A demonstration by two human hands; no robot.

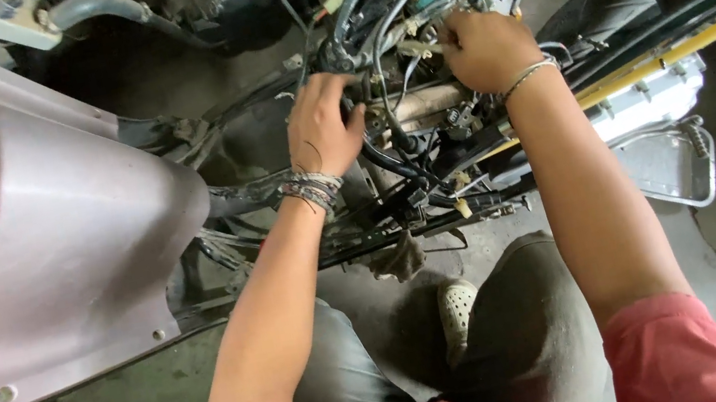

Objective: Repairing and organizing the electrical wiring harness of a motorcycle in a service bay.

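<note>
Bodywork is already off this scooter: the grey front panel stands swung aside at your left and the frame, cables and wiring lie bare, so I judge the stripping done and the work inside the harness only mid-way. Your left hand is clenched around a black hose beside the frame tube, fingers wrapped, thumb on top. Your right hand is closed on the wire bundle near a pale connector; whether it pinches the connector itself I cannot tell, since the fingers hide it. Nothing looks unplugged or refitted yet as far as shows. Containers: none in view, no tray, box or bin for parts. A dirty rag hangs under the frame, and a chrome footrest sits at your right
</note>
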